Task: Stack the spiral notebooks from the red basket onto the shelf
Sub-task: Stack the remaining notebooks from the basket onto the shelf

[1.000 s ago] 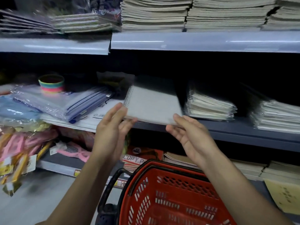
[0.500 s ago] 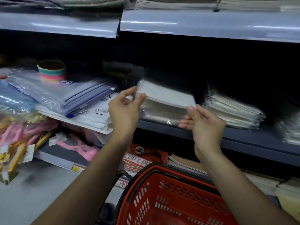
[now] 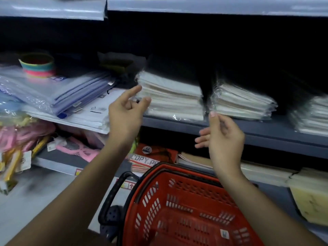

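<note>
Notebooks [image 3: 170, 96] sit in a pile on the grey shelf [image 3: 248, 128], roughly dead centre leaning toward 12 o'clock, some in clear wrap by the look of the shine. At 3 o'clock of that pile there's a second stack of notebooks [image 3: 243, 102] just beside it, and a third stack [image 3: 312, 116] near the right edge, blurry.

The left hand [image 3: 126, 112] hangs in front of the pile's left end, fingers loose and half spread, index pointing up toward 1 o'clock, gripping nothing. Can't tell if a fingertip actually touches the pile. The right hand [image 3: 221, 137] is below the pile's right corner, at about 5 o'clock from it, fingers relaxed and slightly curled, also empty and clear of the shelf edge.

The red basket [image 3: 186, 210] is down at 6 o'clock under both arms, black handle on its left. Over at 9 o'clock lie plastic document folders [image 3: 71, 93] with a rainbow-striped ring [image 3: 38, 65] behind them.
</note>
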The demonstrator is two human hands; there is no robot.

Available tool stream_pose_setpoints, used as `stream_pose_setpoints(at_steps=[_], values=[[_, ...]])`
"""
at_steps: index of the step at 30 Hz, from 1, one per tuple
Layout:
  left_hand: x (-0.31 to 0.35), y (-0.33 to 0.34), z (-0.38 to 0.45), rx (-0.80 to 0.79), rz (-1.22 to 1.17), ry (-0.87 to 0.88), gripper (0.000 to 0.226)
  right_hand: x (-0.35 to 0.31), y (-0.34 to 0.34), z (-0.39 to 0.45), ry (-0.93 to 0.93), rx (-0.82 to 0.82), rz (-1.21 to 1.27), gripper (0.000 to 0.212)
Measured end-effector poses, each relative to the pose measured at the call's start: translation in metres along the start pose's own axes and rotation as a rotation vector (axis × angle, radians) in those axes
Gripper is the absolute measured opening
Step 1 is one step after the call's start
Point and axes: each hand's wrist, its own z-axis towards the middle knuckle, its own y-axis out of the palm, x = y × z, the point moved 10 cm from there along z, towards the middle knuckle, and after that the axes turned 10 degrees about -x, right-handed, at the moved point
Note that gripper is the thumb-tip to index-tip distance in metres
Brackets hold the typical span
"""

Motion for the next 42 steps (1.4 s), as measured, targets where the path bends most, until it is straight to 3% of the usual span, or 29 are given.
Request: stream_pose_setpoints(at_steps=[4, 9, 13, 16, 20, 26, 30, 35, 38, 42], values=[[-0.05, 0.018, -0.064, -0.097, 0.121, -0.121, 0.012, 0.05, -0.05, -0.056, 0.238, -0.117, -0.153, 0.036], [-0.177, 0.081, -0.179, -0.612, 0.374, -0.54, 0.015, 0.162, -0.108, -0.146, 0.683, -0.333, -0.475, 0.047], [-0.248, 0.095, -0.249, -0.992, 0.797, -0.666, 0.019, 0.233, -0.133, -0.202, 0.986, -0.448, -0.567, 0.043], [-0.275, 0.088, -0.274, -1.117, 0.995, -0.737, 0.034, 0.261, -0.131, -0.223, 1.083, -0.517, -0.608, 0.041], [-0.291, 0.083, -0.271, -1.165, 1.097, -0.759, 0.038, 0.283, -0.117, -0.239, 1.105, -0.636, -0.654, 0.061], [-0.308, 0.084, -0.275, -1.192, 1.1, -0.812, 0.02, 0.28, -0.088, -0.251, 1.14, -0.739, -0.7, 0.062], [-0.314, 0.079, -0.273, -1.173, 1.074, -0.825, 0.014, 0.286, -0.091, -0.251, 1.177, -0.677, -0.705, 0.06], [-0.315, 0.077, -0.274, -1.132, 1.055, -0.861, 0.024, 0.287, -0.087, -0.245, 1.119, -0.61, -0.773, 0.032], [-0.307, 0.078, -0.269, -1.045, 1.007, -0.869, 0.03, 0.28, -0.092, -0.238, 1.1, -0.545, -0.792, 0.032], [-0.289, 0.07, -0.27, -0.908, 0.878, -0.963, 0.031, 0.265, -0.101, -0.235, 1.128, -0.377, -0.576, 0.018]])
